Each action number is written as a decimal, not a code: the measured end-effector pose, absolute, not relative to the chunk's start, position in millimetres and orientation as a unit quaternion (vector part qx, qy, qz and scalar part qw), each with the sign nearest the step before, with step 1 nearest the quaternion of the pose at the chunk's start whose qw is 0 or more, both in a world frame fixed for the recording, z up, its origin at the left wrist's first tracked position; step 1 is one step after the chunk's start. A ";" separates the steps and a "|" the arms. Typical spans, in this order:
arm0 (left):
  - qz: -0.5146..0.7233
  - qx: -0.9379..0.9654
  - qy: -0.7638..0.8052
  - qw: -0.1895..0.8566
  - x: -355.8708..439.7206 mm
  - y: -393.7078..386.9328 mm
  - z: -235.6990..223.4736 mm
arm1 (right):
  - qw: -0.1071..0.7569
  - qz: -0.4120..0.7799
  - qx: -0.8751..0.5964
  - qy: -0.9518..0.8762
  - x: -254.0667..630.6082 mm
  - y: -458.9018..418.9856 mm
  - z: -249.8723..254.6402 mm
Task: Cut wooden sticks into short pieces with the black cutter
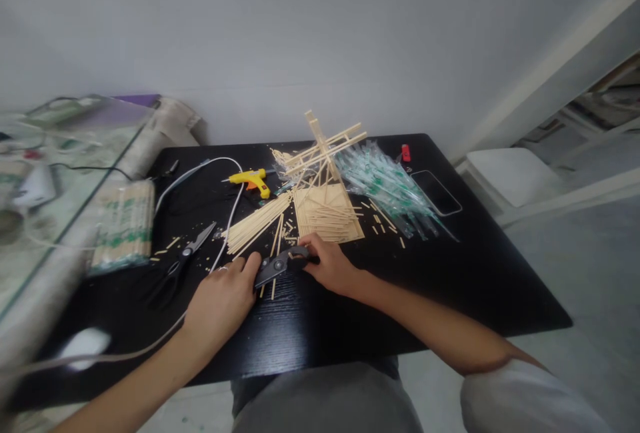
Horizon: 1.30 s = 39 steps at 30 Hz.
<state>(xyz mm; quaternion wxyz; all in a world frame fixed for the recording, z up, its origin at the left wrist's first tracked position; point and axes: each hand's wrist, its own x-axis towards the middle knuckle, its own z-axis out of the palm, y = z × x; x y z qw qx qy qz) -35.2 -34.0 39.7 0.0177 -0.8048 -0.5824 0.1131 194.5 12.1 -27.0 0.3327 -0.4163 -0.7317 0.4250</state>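
Observation:
Dark-handled scissors (pixel 278 265) are held level above the front of the table, their pivot showing. My right hand (pixel 327 263) is closed around the handle end. At the blade end, my left hand (pixel 225 289) has its fingers curled and its thumb against the blade; its fingertips are partly hidden. Two thin wooden sticks (pixel 273 288) pass beneath the scissors. Just beyond lies a fanned bundle of sticks (pixel 257 223). Behind my right hand is a square stick base (pixel 355 227) with loose sticks on top, and a framework of joined sticks (pixel 325 146) rises at its back.
A yellow glue gun (pixel 254 181) with a white cable lies behind the bundle. Another pair of scissors (pixel 186 253) rests at left, near packaged sticks (pixel 125 223). Plastic wrappers (pixel 385 183), a phone (pixel 437 193) and a red object (pixel 405 153) are at right. Cut bits are scattered about.

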 end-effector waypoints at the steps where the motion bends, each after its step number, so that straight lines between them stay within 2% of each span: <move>1: 0.110 -0.804 -0.584 0.014 -35.5 -33.5 39.8 | 0.333 0.426 -0.419 -0.729 194.2 11.8 -27.2; 6: 0.069 -0.815 -0.574 0.024 -40.1 -28.2 37.3 | 0.334 0.440 -0.414 -0.723 194.6 13.8 -24.5; 10: -0.011 -0.808 -0.586 0.064 -45.4 -16.8 37.4 | 0.334 0.444 -0.413 -0.721 206.1 24.9 -14.1; 13: -0.064 -0.786 -0.613 0.060 -47.3 -5.8 38.5 | 0.336 0.400 -0.440 -0.730 224.3 37.3 -4.3; 20: -0.124 -0.744 -0.643 -0.131 -36.6 12.9 34.5 | 0.275 0.205 -0.497 -0.797 256.9 57.2 -0.9; 25: -0.166 -0.739 -0.612 -0.227 -26.6 17.8 37.5 | 0.248 0.176 -0.504 -0.809 253.6 59.7 -8.3; 28: -0.184 -0.741 -0.594 -0.253 -22.0 18.3 39.5 | 0.275 0.177 -0.507 -0.798 249.8 57.9 -5.5; 31: -0.188 -0.739 -0.591 -0.263 -19.2 18.8 40.3 | 0.334 0.257 -0.507 -0.752 246.6 50.5 1.5; 33: -0.197 -0.738 -0.589 -0.265 -18.9 19.3 39.9 | 0.354 0.400 -0.499 -0.682 244.5 42.7 5.6; 36: -0.213 -0.734 -0.590 -0.261 -20.1 19.6 37.5 | 0.316 0.645 -0.447 -0.533 241.7 30.7 8.6; 39: -0.228 -0.730 -0.591 -0.256 -21.7 18.3 33.6 | 0.279 0.770 -0.400 -0.411 239.3 22.7 9.4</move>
